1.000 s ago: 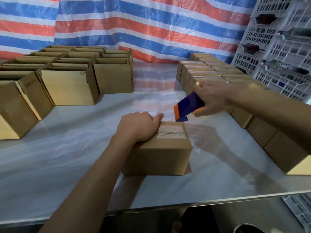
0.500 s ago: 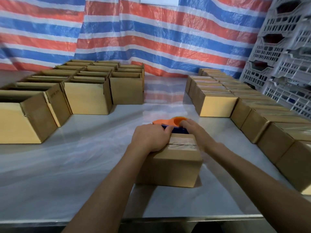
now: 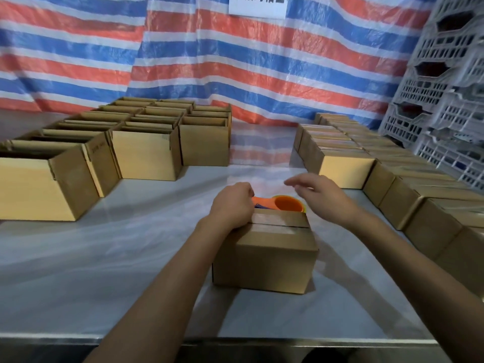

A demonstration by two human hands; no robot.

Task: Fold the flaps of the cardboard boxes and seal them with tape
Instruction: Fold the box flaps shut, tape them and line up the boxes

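Far left: the open boxes (image 3: 146,153) stood in their block on the table (image 3: 104,258), flaps not yet folded, none of them touched in this last second

My left hand (image 3: 231,205) sat where it had been throughout, fingers curled over the far left edge of the box (image 3: 267,258) I was working on, holding it down. The box had not shifted. It stood near the front middle of the table, flaps down, with a strip of tape (image 3: 277,224) along the top seam

The change was just behind the box. A second before, my right hand carried the tape dispenser in the air above the box; half a second before, it was laying it down. Now the orange and blue tape dispenser (image 3: 286,203) lay on the table close against the far side of the box, touching or just beside it, I could not tell which, and partly hidden by my left hand

My right hand (image 3: 322,197) had let go. Its fingers were loosely spread, it held nothing, and it hung above and slightly right of the dispenser

My reading: taping on this box was done and the tool parked. The likely next move was to carry the box right, to the sealed boxes (image 3: 345,169) lined along that side, then pull an open one from the left. Whether the tape ran down the box ends I could not see
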